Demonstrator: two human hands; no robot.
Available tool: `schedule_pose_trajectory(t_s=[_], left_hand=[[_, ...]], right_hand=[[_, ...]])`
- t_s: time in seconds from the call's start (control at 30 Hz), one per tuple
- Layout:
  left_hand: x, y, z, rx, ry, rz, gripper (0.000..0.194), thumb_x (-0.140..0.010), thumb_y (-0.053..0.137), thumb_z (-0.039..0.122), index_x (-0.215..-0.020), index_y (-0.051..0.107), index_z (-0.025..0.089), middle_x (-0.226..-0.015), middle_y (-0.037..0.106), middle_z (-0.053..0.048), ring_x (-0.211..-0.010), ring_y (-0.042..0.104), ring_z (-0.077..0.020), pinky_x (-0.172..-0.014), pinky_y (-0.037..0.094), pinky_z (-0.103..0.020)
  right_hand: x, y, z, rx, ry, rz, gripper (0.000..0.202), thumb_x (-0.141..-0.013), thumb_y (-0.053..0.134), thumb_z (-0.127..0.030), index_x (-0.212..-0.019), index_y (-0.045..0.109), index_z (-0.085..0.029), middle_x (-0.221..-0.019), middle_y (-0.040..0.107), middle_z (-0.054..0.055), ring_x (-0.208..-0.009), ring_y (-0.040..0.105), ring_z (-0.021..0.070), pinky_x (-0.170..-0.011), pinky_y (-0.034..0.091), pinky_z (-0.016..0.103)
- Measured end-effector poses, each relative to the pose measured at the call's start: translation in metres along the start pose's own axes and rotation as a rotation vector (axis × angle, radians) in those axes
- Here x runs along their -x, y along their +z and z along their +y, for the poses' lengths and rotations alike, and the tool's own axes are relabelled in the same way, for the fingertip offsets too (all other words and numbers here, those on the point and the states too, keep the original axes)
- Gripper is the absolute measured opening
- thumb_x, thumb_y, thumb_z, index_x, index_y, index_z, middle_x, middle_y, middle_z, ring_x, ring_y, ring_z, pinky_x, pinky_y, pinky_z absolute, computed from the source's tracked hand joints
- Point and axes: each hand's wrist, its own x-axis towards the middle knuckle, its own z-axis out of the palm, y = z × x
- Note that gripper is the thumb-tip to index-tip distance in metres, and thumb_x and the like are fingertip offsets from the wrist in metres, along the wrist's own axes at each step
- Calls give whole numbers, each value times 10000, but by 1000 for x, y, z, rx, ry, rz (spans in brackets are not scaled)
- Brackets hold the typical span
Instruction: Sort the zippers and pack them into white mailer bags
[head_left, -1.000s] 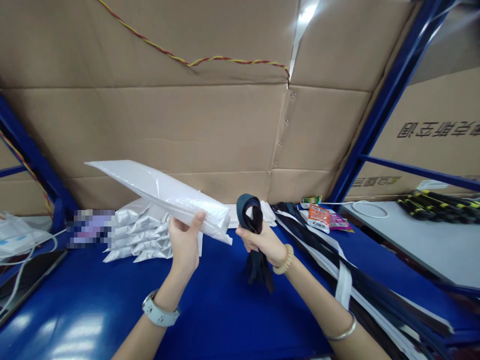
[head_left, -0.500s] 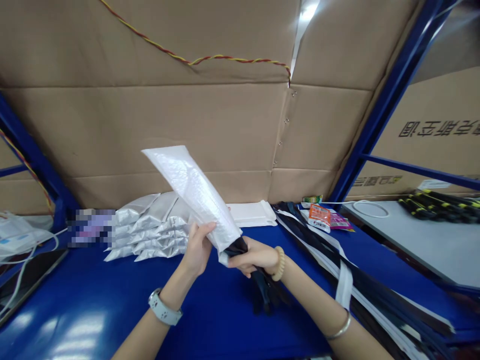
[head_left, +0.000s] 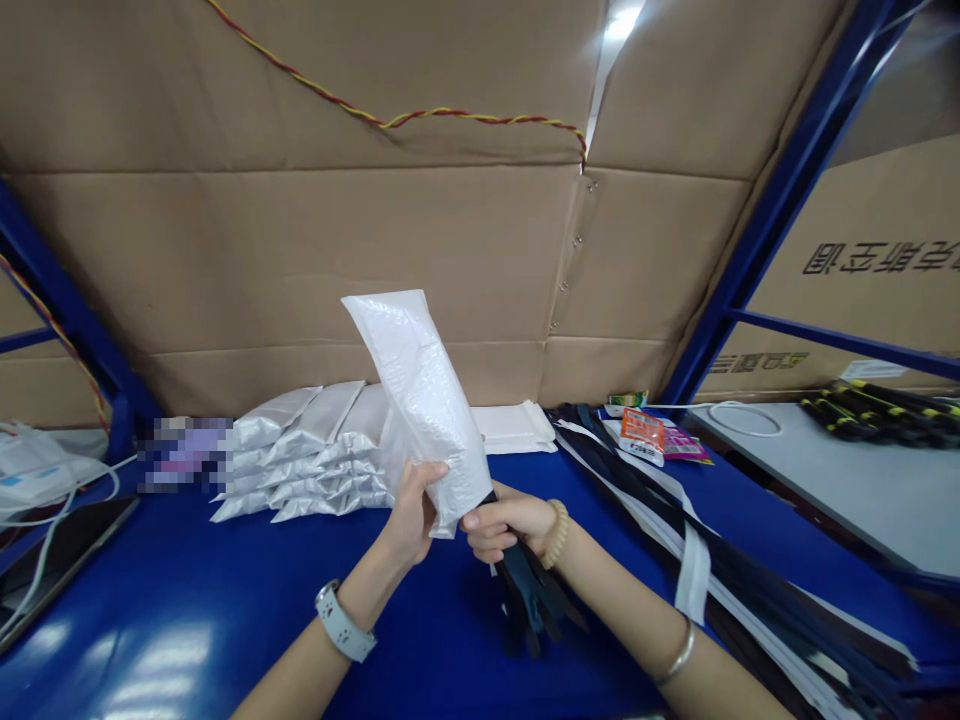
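My left hand (head_left: pixel 415 505) grips the lower left side of a white bubble mailer (head_left: pixel 431 400), with the thumb on its front. The mailer is tilted, its far end up and to the left. My right hand (head_left: pixel 517 520) is closed around a bundle of black strips (head_left: pixel 532 595) at the mailer's lower end. The upper end of the bundle goes into the mailer and is hidden there. Its loose ends hang below my right hand, above the blue table (head_left: pixel 420 640).
Several filled silvery-white mailers (head_left: pixel 315 450) are stacked at the back left. Flat white mailers (head_left: pixel 517 428) lie behind my hands. Long black and white strips (head_left: pixel 697 540) run along the right, near snack packets (head_left: pixel 643 435). A tablet-like dark panel (head_left: pixel 60 555) and cables lie left.
The mailer has swung to the right and stands more upright. My left hand has moved slightly right with it. The black bundle hangs lower and shows more below my right hand.
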Motion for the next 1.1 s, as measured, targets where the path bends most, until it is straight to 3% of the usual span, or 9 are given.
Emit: schedule_pose_trajectory(t_s=[0.13,0.27,0.4,0.47,0.67,0.8,0.93,1.0,1.1], left_hand=[[-1,-11,0,-30,-14,-18,481,-627,652,286,-1087,612,153,-923,679,-93,-899,624,-273,-772,494,-393],[-3,-23,7,-99,-12,-180,488,-614,706,288,-1085,609,201,-893,665,-88,-851,621,-268,-736,504,-401],[-3,-19,16,-158,2,-359,559,-578,746,309,-1104,588,208,-1030,636,-91,-961,588,-269,-827,484,-402],[-3,-15,17,-193,-14,-384,512,-587,739,317,-1060,607,174,-1019,639,-98,-973,580,-266,-842,475,-383],[-1,-6,9,-249,-94,-134,217,-720,629,328,-773,640,118,-782,641,-83,-819,615,-228,-762,496,-340],[-4,-4,19,-142,143,-15,144,-720,613,280,-746,607,139,-705,591,-36,-742,596,-177,-721,491,-289],[-11,-12,44,-17,434,115,71,-721,575,222,-716,572,151,-674,525,0,-711,560,-133,-784,480,-270],[-14,-17,53,36,482,138,75,-725,557,219,-717,576,146,-704,516,-1,-721,545,-118,-850,465,-277],[-15,-20,53,108,441,53,166,-710,560,266,-806,611,140,-795,539,-24,-791,549,-135,-877,462,-295]], right_hand=[[1,-1,0,22,-9,-34,208,-760,654,-198,-787,449,-170,-407,312,-142,-337,180,17,-415,276,185],[2,3,-1,78,7,-83,218,-749,672,-222,-801,470,-161,-394,313,-141,-339,207,24,-416,308,196],[1,8,-2,156,35,-38,238,-727,699,-226,-756,474,-156,-388,329,-136,-343,240,26,-420,355,202],[0,9,-1,182,35,-11,243,-723,704,-229,-724,473,-154,-386,330,-134,-337,250,25,-418,371,201],[-3,8,1,210,39,55,298,-674,740,-283,-642,474,-153,-409,380,-113,-349,344,40,-479,453,241],[-4,6,-1,379,85,118,286,-649,746,-338,-733,599,-107,-561,577,-17,-524,558,104,-613,476,264],[-7,1,1,549,9,257,334,-638,750,-352,-838,625,-116,-653,618,7,-614,582,118,-589,436,229],[-9,0,2,577,-77,319,307,-710,686,-399,-814,608,-120,-603,584,-9,-551,550,103,-540,411,221],[-10,4,2,522,-134,314,331,-808,570,-448,-760,579,-120,-525,492,-40,-428,452,65,-447,342,205]])
